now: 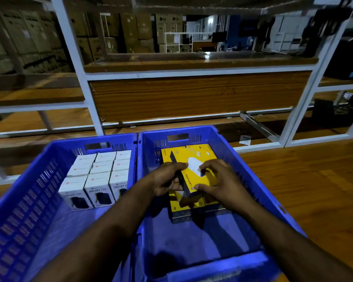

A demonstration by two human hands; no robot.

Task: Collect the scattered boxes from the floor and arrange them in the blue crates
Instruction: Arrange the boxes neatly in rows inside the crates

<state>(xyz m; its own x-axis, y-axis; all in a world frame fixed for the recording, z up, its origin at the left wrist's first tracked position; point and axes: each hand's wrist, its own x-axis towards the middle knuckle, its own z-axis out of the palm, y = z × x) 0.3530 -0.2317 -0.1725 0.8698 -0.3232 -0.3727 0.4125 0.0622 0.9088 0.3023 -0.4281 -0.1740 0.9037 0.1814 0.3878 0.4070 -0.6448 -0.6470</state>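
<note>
Two blue crates stand side by side on the floor. The left crate [39, 180] holds several white boxes [98, 176] packed in rows at its far end. Yellow-and-black boxes [192, 153] lie in the far half of the right crate [243, 169]. Both my hands are inside the right crate, holding one yellow-and-black box [189, 180] just above the others. My left hand [167, 178] grips its dark left edge. My right hand [218, 180] curls over its yellow top and near corner.
A white metal rack [90, 106] with wooden shelves stands right behind the crates. Wooden floor [304, 190] stretches to the right. A small pale tag [245, 140] lies under the rack. Cardboard cartons are stacked far behind.
</note>
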